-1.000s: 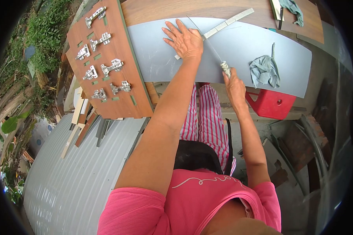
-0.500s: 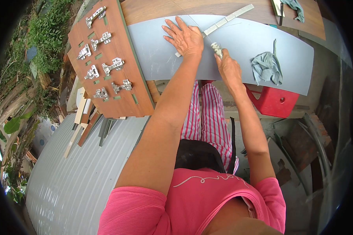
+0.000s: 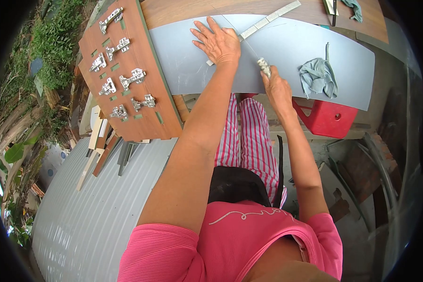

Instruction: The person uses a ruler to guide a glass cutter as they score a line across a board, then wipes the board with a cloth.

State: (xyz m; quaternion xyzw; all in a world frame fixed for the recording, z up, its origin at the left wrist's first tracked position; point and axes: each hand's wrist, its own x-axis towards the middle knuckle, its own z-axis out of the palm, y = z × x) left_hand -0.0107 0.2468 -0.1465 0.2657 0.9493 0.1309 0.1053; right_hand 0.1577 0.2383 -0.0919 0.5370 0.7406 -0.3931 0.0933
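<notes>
My left hand (image 3: 221, 44) lies flat with fingers spread on a grey-blue sheet (image 3: 183, 61), across a narrow pale metal strip (image 3: 270, 19) that runs diagonally beneath it. Lower right of it, my right hand (image 3: 278, 89) is closed round a hand tool with a pale, ridged handle (image 3: 264, 67). A thin line crosses the sheet from the strip down to the tool's front end; the tip is too fine to make out. To the right of that hand, a crumpled grey-green cloth (image 3: 318, 77) rests on the sheet.
At the left stands a brown board (image 3: 127, 98) carrying several metal hinges (image 3: 137, 77). Under the sheet's near edge is a red plastic stool (image 3: 333, 120). A wooden surface (image 3: 174, 9) extends behind the sheet. Wood strips (image 3: 98, 136) lie at lower left by corrugated metal sheeting (image 3: 94, 202).
My right hand and the tool have moved down and slightly right, towards me, along the thin line. My left hand stays pressed on the strip; the whole view has shifted slightly.
</notes>
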